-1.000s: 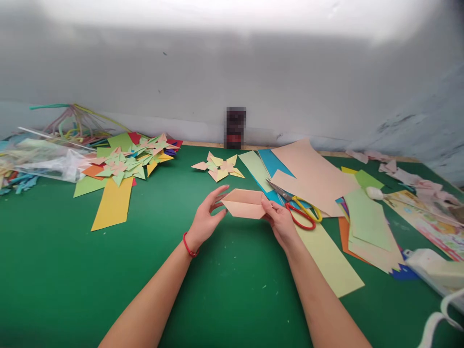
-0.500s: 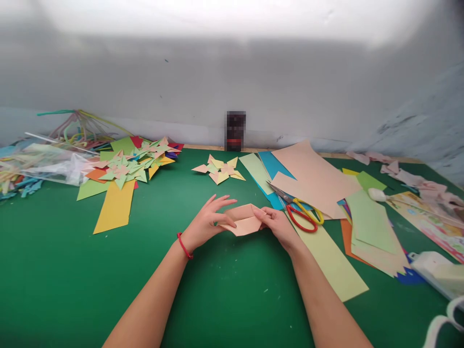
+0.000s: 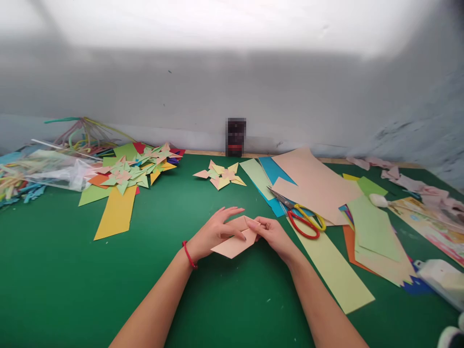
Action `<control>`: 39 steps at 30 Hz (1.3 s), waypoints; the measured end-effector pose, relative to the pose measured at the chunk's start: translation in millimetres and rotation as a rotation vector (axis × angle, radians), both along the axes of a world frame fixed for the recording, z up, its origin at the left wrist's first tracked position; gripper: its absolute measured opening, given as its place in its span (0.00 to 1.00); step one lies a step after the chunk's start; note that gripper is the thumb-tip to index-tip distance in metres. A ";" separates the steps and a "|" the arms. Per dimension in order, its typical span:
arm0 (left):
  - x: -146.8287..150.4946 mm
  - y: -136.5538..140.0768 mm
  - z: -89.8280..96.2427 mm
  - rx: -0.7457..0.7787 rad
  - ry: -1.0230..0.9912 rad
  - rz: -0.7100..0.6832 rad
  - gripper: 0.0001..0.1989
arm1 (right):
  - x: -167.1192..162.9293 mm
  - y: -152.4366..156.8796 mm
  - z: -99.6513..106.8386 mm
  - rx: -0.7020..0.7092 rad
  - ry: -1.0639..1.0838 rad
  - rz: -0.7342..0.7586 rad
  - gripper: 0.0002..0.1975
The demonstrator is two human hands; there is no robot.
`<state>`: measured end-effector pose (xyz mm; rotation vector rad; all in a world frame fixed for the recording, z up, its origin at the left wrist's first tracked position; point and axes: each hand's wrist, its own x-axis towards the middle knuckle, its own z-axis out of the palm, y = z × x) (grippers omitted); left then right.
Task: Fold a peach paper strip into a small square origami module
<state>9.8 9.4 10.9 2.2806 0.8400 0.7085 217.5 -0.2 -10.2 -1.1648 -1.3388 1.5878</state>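
A folded piece of pale pink paper (image 3: 232, 247) is between my two hands, just above the green table. My left hand (image 3: 215, 232), with a red cord at the wrist, grips its left part; the thumb presses on the front and the other fingers reach behind. At its right end, my right hand (image 3: 271, 234) pinches the paper between thumb and fingers. Beyond the hands lies a folded paper star (image 3: 221, 174) in yellow, pink and green. Scissors (image 3: 302, 220) with one red and one yellow handle rest to the right, on coloured sheets.
At the left, paper stars (image 3: 126, 174) lie over coloured sheets and a yellow strip (image 3: 115, 212). Further left is a clear plastic bag (image 3: 54, 169). Pink sheets (image 3: 319, 186), a pale green strip (image 3: 333, 268) and a white glue gun (image 3: 440, 275) lie at the right.
The pink paper stood partly opened like a trough; now it is folded flatter and lies lower. My left thumb has moved across its front. The view has tipped up slightly.
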 end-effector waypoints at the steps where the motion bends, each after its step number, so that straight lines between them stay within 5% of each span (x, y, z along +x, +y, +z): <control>1: 0.7 0.4 -0.7 -0.007 -0.007 -0.002 0.10 | -1.3 -0.4 0.0 -0.001 0.004 0.006 0.13; 6: 6.4 1.2 -5.9 -0.152 -0.148 0.062 0.04 | -7.1 -1.4 -1.0 -0.002 0.013 0.019 0.14; 14: 12.6 -3.4 -7.0 -0.575 -0.458 0.071 0.14 | -11.4 -1.2 -4.2 0.042 -0.018 -0.044 0.16; 21: 11.6 -3.0 -6.8 -0.456 -0.358 0.176 0.10 | -15.3 -3.4 -5.0 0.081 -0.086 -0.092 0.16; 29: 12.8 -3.0 -9.4 -0.589 -0.471 0.218 0.11 | -18.0 -5.5 -2.8 0.072 -0.046 -0.083 0.15; 39: 13.9 -2.6 -9.6 -0.582 -0.467 0.282 0.10 | -21.5 -7.2 -2.1 0.029 0.014 -0.068 0.16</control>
